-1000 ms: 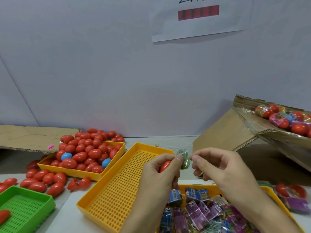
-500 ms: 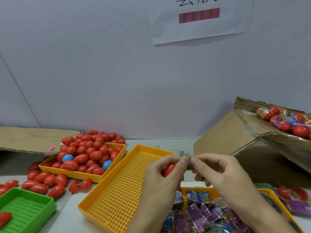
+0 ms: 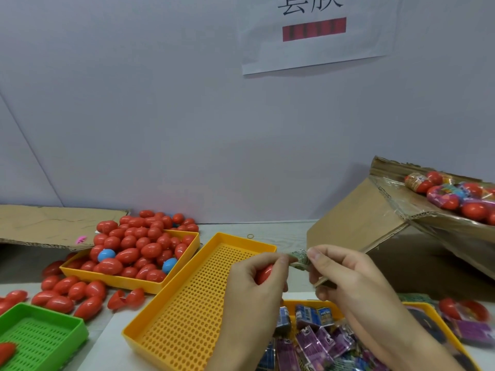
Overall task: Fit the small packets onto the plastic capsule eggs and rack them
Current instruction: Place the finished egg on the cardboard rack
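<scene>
Left hand (image 3: pixel 257 285) is gripping one red capsule egg (image 3: pixel 265 273); right hand (image 3: pixel 345 274) is pinching one small packet (image 3: pixel 300 259) at its tip, at centre. Three yellow trays and one green tray (image 3: pixel 40 341) are sitting on a pale table (image 3: pixel 284 231), two cardboard boxes at 3 and 9 o'clock, against a grey wall (image 3: pixel 160 116)

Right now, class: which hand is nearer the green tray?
Left. The left hand is nearer the green tray at the table's left; the right hand is beyond it, further right.
</scene>
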`<state>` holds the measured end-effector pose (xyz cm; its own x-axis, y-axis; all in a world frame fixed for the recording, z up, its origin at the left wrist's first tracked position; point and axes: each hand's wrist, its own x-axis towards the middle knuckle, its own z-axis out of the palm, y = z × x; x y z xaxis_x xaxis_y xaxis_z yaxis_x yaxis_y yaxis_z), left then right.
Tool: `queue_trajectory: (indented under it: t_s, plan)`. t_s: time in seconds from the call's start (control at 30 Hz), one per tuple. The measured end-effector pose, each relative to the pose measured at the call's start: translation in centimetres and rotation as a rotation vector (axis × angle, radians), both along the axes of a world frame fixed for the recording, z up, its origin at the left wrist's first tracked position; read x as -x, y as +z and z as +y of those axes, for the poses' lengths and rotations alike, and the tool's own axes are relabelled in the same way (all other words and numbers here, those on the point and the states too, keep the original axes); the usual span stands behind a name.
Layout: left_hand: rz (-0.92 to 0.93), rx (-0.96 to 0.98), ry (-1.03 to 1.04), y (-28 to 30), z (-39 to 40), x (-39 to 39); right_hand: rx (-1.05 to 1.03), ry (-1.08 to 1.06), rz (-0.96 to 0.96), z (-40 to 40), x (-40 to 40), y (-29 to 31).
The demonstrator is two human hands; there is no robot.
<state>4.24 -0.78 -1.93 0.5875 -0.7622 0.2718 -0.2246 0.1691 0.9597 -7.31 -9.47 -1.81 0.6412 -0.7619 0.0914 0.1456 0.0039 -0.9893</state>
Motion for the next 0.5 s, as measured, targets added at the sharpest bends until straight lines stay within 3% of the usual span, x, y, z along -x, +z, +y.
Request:
queue_trajectory:
  t_s: [0.17, 0.5]
  plan:
    - [0.245, -0.021, -0.017, -0.18, -0.16, -0.46, 0.081, 0.018, 0.097, 0.17, -0.15, -0.07]
    - [0.192, -0.067, -0.015, 0.05, 0.08, -0.32, 0.117, -0.088, 0.038, 0.26, -0.16, -0.05]
